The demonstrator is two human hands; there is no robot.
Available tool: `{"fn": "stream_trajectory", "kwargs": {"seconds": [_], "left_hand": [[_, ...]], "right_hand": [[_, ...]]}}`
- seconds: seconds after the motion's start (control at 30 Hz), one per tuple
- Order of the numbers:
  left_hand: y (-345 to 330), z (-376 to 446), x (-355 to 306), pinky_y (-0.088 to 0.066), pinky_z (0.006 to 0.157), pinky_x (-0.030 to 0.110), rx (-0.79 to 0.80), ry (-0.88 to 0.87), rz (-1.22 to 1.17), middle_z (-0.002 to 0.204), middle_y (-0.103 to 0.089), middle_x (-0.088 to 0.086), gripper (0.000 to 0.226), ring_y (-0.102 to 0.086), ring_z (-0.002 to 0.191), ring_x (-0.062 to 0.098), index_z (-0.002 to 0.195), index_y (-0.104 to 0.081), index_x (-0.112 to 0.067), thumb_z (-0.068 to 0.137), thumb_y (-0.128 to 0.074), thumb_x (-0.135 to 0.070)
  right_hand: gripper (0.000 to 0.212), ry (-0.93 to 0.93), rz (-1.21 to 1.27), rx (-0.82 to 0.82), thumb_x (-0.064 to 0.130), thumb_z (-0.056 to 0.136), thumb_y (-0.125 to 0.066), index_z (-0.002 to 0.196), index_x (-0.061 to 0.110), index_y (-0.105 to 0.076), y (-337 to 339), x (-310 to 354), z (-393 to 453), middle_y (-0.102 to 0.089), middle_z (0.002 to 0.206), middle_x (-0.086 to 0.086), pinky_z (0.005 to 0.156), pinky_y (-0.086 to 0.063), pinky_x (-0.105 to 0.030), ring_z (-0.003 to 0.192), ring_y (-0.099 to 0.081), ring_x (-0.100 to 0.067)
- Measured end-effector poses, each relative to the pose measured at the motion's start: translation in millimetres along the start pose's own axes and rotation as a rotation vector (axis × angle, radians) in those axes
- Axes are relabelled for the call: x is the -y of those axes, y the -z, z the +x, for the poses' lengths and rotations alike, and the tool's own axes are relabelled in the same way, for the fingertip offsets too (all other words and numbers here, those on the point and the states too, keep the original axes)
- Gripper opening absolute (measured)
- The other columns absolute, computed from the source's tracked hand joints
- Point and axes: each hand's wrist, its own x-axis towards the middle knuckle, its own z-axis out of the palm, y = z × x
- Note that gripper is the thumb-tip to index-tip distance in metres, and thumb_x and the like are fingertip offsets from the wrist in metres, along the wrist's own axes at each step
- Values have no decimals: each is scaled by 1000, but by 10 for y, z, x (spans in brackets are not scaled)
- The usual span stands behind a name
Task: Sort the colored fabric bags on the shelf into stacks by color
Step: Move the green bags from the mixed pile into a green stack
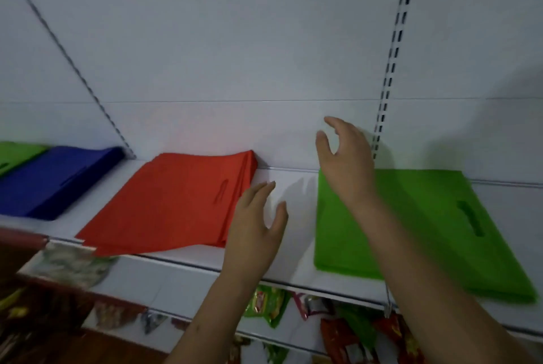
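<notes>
A stack of red bags (176,202) lies flat in the middle of the white shelf (291,187). To its right lies a stack of green bags (426,225). A blue stack (53,181) sits at the left, with another green bag (17,154) at the far left edge. My left hand (255,225) hovers open at the red stack's right edge, holding nothing. My right hand (343,157) is raised open over the green stack's back left corner, fingers spread and empty.
A white back wall with slotted metal uprights (393,52) rises behind the shelf. Below the shelf's front edge hang several colourful snack packets (267,305). A bare strip of shelf separates the red and green stacks.
</notes>
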Motion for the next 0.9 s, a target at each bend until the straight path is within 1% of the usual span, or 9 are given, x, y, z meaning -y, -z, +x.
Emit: {"fn": "stream_trajectory", "kwargs": {"seconds": [0.1, 0.2, 0.27, 0.37, 0.5, 0.57, 0.63, 0.73, 0.9], "left_hand": [[462, -69, 304, -35, 108, 21, -95, 31, 41, 140, -50, -8, 51, -44, 129, 4, 143, -50, -20, 98, -46, -44], [998, -186, 699, -30, 107, 15, -188, 75, 60, 140, -49, -12, 51, -41, 130, -1, 143, -49, -25, 98, -43, -49], [1395, -279, 980, -30, 109, 17, -247, 111, 77, 141, -47, -15, 50, -39, 132, -3, 144, -47, -28, 100, -43, -50], [2029, -437, 1433, -31, 109, 19, -341, 178, 94, 142, -46, -18, 48, -37, 131, -6, 144, -46, -31, 100, -45, -49], [2813, -665, 2085, -33, 106, 18, -432, 280, 145, 142, -41, -23, 47, -31, 125, -14, 145, -42, -37, 100, -44, -51], [3159, -757, 2397, -39, 109, 27, -466, 318, 159, 144, -41, -21, 49, -34, 130, -9, 146, -42, -36, 100, -44, -52], [3450, -826, 2690, -39, 112, 32, -496, 361, 176, 147, -42, -17, 51, -35, 135, -2, 146, -42, -34, 100, -42, -53], [3790, -833, 3088, -37, 113, 35, -536, 435, 157, 147, -42, -16, 53, -34, 136, 0, 147, -41, -34, 99, -41, -56], [4240, -711, 3791, -36, 114, 37, -547, 498, 144, 146, -42, -15, 51, -34, 135, 2, 147, -39, -33, 100, -43, -51]], "right_hand": [[44, 81, 55, 96, 34, 99, -53, 138, 14, -54, -516, 535, -47, -56, 139, -2, 108, -27, -22, 132, -45, -20], [46, 157, 107, 205, 37, 100, -51, 141, 16, -50, -1090, 1159, -125, -52, 143, -1, 109, -26, -25, 135, -42, -20], [48, 213, 143, 254, 38, 100, -49, 143, 16, -48, -1499, 1623, -204, -50, 145, 0, 110, -26, -26, 136, -40, -19], [51, 288, 218, 334, 42, 100, -47, 145, 18, -45, -2125, 2364, -399, -47, 148, 2, 107, -23, -22, 138, -38, -17], [52, 365, 293, 408, 44, 101, -45, 147, 19, -42, -2883, 3256, -712, -45, 150, 2, 112, -28, -31, 139, -36, -18], [54, 378, 314, 439, 45, 101, -45, 148, 19, -41, -3231, 3615, -844, -43, 151, 2, 113, -29, -35, 140, -34, -19], [55, 386, 330, 466, 45, 101, -44, 148, 17, -39, -3561, 3913, -958, -41, 152, -1, 113, -29, -35, 141, -34, -20], [56, 378, 342, 474, 46, 101, -45, 148, 16, -40, -4038, 4252, -1056, -42, 152, -3, 112, -31, -35, 140, -35, -22], [57, 318, 326, 504, 45, 101, -45, 149, 16, -39, -4896, 4574, -1043, -40, 152, -5, 112, -30, -38, 140, -34, -24]]}}
